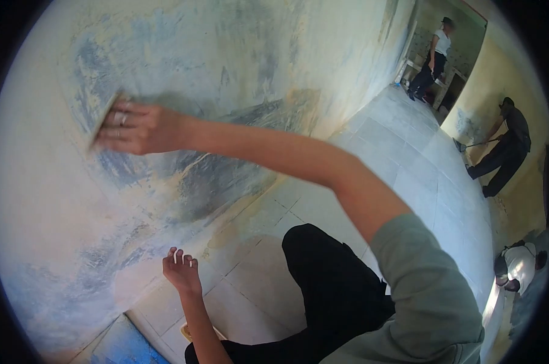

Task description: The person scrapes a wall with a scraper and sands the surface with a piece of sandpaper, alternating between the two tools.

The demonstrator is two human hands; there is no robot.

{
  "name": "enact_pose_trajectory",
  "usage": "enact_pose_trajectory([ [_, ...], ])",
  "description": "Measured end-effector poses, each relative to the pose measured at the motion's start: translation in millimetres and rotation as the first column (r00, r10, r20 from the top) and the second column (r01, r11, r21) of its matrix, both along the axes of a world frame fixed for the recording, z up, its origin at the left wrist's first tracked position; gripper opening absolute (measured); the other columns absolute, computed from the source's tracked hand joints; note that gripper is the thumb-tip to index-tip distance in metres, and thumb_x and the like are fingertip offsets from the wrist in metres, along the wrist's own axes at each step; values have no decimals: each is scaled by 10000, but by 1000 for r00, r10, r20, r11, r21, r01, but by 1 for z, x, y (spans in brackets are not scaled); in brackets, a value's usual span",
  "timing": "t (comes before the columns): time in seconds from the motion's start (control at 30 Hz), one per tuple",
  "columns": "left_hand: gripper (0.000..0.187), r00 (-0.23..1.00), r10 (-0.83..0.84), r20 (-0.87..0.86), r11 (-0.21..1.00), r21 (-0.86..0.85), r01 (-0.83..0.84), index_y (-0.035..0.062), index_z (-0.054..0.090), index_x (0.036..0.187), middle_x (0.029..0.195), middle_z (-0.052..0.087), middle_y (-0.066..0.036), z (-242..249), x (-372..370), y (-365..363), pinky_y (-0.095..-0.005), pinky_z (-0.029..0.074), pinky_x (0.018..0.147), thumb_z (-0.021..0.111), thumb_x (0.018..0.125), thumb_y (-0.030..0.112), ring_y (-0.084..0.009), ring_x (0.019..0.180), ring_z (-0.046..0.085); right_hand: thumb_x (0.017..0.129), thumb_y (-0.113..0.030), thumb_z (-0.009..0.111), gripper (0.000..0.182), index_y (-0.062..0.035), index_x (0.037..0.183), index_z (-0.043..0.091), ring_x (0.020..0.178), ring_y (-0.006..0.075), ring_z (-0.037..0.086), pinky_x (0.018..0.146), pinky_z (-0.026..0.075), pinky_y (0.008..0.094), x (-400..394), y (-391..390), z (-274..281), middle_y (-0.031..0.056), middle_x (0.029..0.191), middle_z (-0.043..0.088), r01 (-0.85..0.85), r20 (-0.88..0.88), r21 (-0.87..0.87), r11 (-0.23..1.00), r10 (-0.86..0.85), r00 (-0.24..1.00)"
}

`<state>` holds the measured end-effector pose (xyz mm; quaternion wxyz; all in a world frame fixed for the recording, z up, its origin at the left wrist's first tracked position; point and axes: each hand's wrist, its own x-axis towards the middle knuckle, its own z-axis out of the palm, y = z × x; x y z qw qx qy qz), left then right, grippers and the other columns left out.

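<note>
My right hand (pixel 132 127), blurred by motion and wearing rings, is closed on a thin flat piece (pixel 104 121), seen almost edge-on, too smeared to name its kind. It is up against the patchy wall (pixel 183 54), where yellowish paint mixes with grey-blue smears. Lower down, my left hand (pixel 182 271) hangs near the foot of the wall. Its fingers are loosely curled and apart, with nothing in them.
A blue board or sheet (pixel 125 343) lies at the bottom left. Partly behind my left forearm is a pale container (pixel 186 330). On the tiled floor, one person (pixel 511 142) works with a long-handled tool; another crouches (pixel 520 267). A third stands beyond the doorway (pixel 432 57).
</note>
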<state>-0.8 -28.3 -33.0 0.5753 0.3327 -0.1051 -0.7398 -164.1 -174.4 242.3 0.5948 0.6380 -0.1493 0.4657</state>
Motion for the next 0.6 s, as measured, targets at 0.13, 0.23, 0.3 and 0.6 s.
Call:
enact_pose_trajectory([
  [0.13, 197, 1000, 13, -21, 1000, -10, -13, 142, 544, 974, 823, 516, 21, -7, 3, -4, -289, 379, 612, 494, 852, 288, -137, 671, 464, 832, -177, 613, 263, -252, 1082, 646, 791, 107, 653, 717, 548, 247, -36, 11, 54, -24, 848, 688, 0, 42, 168, 986, -7, 999],
  [0.23, 200, 1000, 20, -22, 1000, -21, -20, 145, 539, 980, 833, 515, 22, -8, 2, -3, -288, 385, 610, 493, 859, 298, -139, 679, 470, 809, -128, 591, 348, -271, 1123, 639, 762, 120, 650, 692, 539, 239, -26, -12, 40, -27, 867, 690, -40, 232, -114, 993, 66, 970],
  [0.3, 227, 999, -1, -41, 1000, -26, 0, 143, 545, 1003, 851, 513, 20, -9, 7, -5, -289, 389, 629, 474, 880, 320, -136, 695, 460, 786, -98, 576, 420, -276, 1163, 627, 737, 128, 644, 663, 534, 247, -19, -16, 11, -38, 883, 691, -157, -74, -98, 983, 150, 986],
  [0.6, 211, 995, 71, 68, 997, 7, -72, 114, 536, 970, 829, 499, 0, 16, 0, 6, -296, 387, 630, 466, 857, 277, -151, 682, 459, 840, -141, 565, 414, -71, 1248, 576, 1056, 263, 620, 909, 500, 377, -31, 7, 15, 125, 1135, 645, 107, -321, 156, 982, -52, 946],
])
